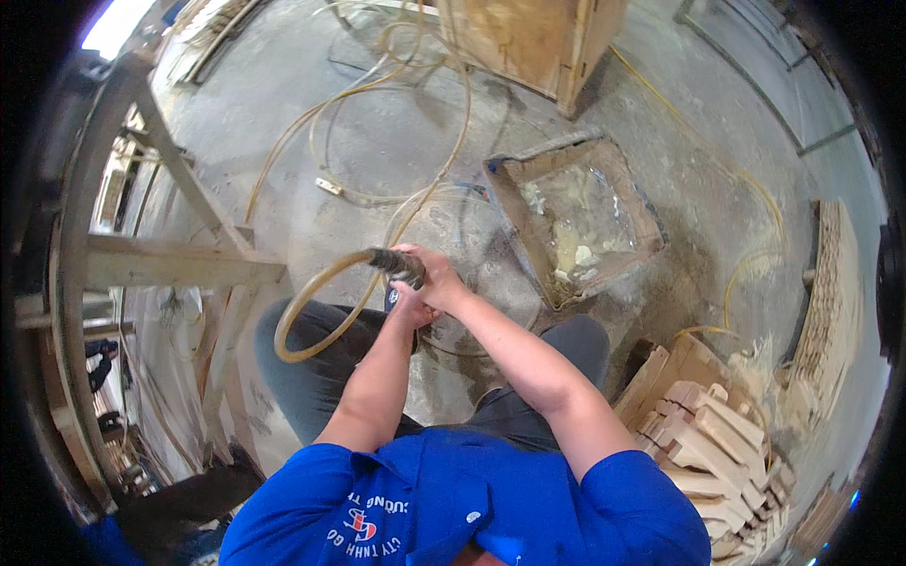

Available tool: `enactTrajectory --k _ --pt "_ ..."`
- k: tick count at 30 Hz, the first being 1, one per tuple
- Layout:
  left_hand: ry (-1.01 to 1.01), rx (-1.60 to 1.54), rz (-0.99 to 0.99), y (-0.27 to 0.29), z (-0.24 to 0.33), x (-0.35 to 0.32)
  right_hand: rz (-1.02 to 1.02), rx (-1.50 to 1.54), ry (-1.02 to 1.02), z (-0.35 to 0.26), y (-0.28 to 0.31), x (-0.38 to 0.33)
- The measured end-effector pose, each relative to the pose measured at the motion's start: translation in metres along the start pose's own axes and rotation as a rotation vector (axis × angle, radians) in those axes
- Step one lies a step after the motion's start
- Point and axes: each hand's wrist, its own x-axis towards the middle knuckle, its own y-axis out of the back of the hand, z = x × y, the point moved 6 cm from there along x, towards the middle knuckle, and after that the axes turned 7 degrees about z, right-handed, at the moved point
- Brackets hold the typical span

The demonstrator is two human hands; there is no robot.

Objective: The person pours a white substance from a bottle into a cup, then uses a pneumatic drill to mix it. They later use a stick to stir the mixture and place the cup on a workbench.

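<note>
A dark air tool (404,267) is gripped in front of my knees, with a yellowish hose (300,300) looping from its end over my left thigh. My right hand (437,274) closes around the tool from the right. Just below it, my left hand (412,310) is wrapped about the tool's lower part, touching my right hand. My fingers hide much of the tool, so its exact kind does not show. To the right of my hands, a worn square box (517,212) on the concrete floor holds pale scraps and dust.
Several shaped wooden pieces (703,424) are heaped at my right, near a taller stack of wood (819,302). A wooden frame (179,262) stands at my left. Hoses (316,118) coil across the floor ahead, near a plywood cabinet (510,42).
</note>
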Motion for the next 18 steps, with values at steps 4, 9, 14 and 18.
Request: enactTrajectory --k 4,9,14,18 --pt "0.129 -0.077 -0.149 0.004 -0.006 0.018 0.066 0.032 0.186 -0.009 -0.002 -0.004" --pt "0.555 -0.355 -0.444 -0.019 -0.006 0.043 0.111 0.079 0.135 -0.012 0.0 -0.004" --pt "0.849 -0.51 -0.567 -0.021 -0.017 0.048 0.123 0.014 0.147 -0.006 -0.013 -0.01" --pt "0.964 -0.54 -0.544 -0.021 -0.02 0.042 0.019 0.03 0.235 -0.003 -0.026 -0.021"
